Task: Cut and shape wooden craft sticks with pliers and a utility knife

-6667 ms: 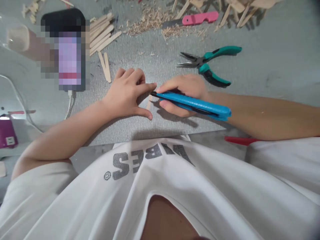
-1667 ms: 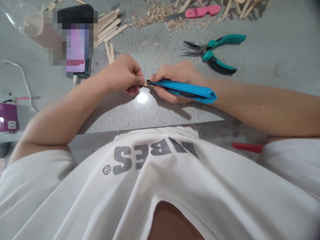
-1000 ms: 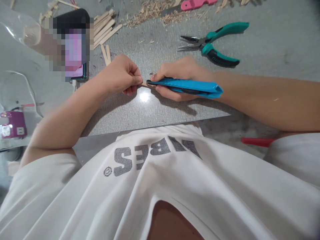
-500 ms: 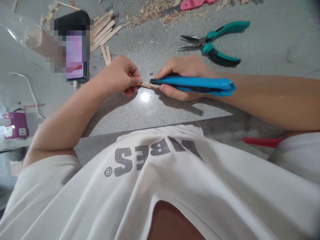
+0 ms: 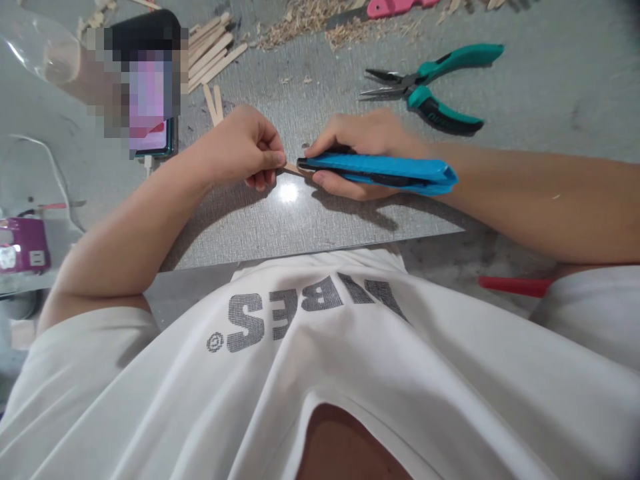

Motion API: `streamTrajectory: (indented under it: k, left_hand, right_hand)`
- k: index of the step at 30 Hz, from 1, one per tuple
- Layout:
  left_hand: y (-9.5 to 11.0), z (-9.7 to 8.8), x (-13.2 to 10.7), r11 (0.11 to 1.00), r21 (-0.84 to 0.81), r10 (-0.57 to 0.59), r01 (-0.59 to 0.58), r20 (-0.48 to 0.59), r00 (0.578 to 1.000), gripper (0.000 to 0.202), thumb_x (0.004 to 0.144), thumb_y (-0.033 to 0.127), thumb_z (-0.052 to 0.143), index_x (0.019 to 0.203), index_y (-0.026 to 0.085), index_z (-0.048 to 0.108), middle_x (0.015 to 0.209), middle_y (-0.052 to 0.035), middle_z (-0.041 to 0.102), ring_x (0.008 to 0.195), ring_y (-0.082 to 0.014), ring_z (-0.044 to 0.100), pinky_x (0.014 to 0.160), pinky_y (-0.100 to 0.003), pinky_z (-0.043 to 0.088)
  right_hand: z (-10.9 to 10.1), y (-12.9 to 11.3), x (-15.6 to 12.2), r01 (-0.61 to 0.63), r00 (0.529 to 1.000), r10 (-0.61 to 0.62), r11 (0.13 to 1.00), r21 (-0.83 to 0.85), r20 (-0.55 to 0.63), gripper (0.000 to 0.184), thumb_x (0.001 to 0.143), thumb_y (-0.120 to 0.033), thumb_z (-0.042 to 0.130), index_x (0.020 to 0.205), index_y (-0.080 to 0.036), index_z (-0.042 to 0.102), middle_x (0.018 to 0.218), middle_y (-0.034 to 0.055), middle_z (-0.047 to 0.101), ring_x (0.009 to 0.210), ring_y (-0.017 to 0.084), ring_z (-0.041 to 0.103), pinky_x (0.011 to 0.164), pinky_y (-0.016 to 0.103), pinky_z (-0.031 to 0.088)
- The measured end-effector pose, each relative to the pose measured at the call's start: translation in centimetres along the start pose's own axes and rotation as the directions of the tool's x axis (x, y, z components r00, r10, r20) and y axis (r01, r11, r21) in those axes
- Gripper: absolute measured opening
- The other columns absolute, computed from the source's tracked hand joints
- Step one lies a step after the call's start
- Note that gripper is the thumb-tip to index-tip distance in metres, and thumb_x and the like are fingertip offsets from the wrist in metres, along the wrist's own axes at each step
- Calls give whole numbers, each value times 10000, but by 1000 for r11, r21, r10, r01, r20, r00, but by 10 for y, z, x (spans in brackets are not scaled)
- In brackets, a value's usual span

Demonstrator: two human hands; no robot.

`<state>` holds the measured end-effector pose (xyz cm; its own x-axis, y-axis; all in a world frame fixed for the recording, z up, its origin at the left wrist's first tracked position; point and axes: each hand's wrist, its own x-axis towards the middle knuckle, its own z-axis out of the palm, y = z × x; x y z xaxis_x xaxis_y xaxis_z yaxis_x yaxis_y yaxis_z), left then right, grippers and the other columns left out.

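My left hand (image 5: 245, 148) is closed in a pinch on one end of a thin wooden stick (image 5: 292, 169), held just above the grey textured mat (image 5: 280, 220). My right hand (image 5: 363, 143) is wrapped round a blue utility knife (image 5: 380, 170), whose dark tip rests against the free end of the stick. The two hands nearly touch. Most of the stick is hidden by my fingers.
Teal-handled pliers (image 5: 430, 87) lie beyond my right hand. A pink-handled knife (image 5: 385, 8) and wood shavings (image 5: 300, 20) are at the far edge. A pile of flat sticks (image 5: 215, 50), a phone (image 5: 150, 87), a white cable (image 5: 50, 173) and a purple box (image 5: 20, 243) sit left. A red tool (image 5: 515, 285) lies right.
Earlier my left hand lay flat with fingers spread on the stick; it has since pinched the stick and lifted it. In the last second the knife only shifts slightly against the stick's end.
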<state>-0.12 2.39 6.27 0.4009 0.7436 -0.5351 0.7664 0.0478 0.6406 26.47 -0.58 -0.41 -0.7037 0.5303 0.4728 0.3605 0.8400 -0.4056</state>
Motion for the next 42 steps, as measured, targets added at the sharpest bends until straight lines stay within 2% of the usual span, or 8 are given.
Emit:
streamTrajectory:
  k: [4,7,13,20,29,34,38,42]
  left_hand:
    - [-1,0,0,999,-33,17,-16,14,1000,202,938,427,872,896,255,773,664,-13,752,856,-207,731,937,-378,644]
    - [0,0,0,999,-46,18,-17,18,1000,205,952,375,872,856,239,752,673,-17,747,855,-207,742,943,-385,636]
    - [1,0,0,999,-24,26,-26,13,1000,244,1021,323,803,814,226,718,661,-6,750,701,-151,640,869,-371,623]
    - [2,2,-1,1000,-25,3,-4,-12,1000,187,970,338,852,844,250,746,656,-8,745,823,-200,734,905,-370,639]
    - [10,5,-3,1000,3,21,-21,-20,1000,289,1028,195,715,744,226,676,648,8,724,648,-144,618,791,-396,584]
    - [10,6,-4,1000,-6,18,-18,-28,999,296,1019,189,710,731,240,669,633,16,711,656,-148,606,831,-414,588]
    - [9,5,-3,999,11,37,-36,-26,999,316,1030,184,700,720,236,665,624,22,698,618,-125,609,731,-357,555]
    - [7,6,-1,999,24,42,-41,-48,998,310,1027,118,716,732,211,687,618,-4,714,601,-129,626,739,-350,591]
  right_hand:
    - [2,3,-1,25,1000,-25,1000,-1,-18,319,1118,-503,603,1329,-280,689,983,-28,842,796,118,791,750,252,591]
    - [3,4,-3,-22,1000,22,1000,-17,18,360,1128,-533,612,1359,-276,710,1029,-27,853,854,125,809,793,267,617]
    - [2,6,-3,-26,999,26,1000,8,47,376,1145,-540,588,1367,-261,708,1026,-25,850,851,117,802,804,276,620]
    - [5,3,-1,-96,995,96,995,-3,39,339,1127,-544,635,1338,-293,717,982,-43,836,787,109,769,784,273,617]
    - [4,-8,4,-125,992,125,987,97,10,296,1111,-499,595,1254,-262,701,965,-39,824,787,111,765,777,273,614]
    - [6,-5,5,-183,983,179,977,113,46,297,1122,-541,626,1263,-303,736,1017,-46,847,857,128,800,818,290,638]
    - [5,-6,7,-140,990,141,981,137,4,245,1098,-461,643,1220,-263,718,966,-43,834,802,109,775,783,257,606]
    - [3,-8,7,-41,998,48,989,139,-50,200,1073,-394,641,1165,-224,690,903,-58,806,723,86,712,731,225,558]
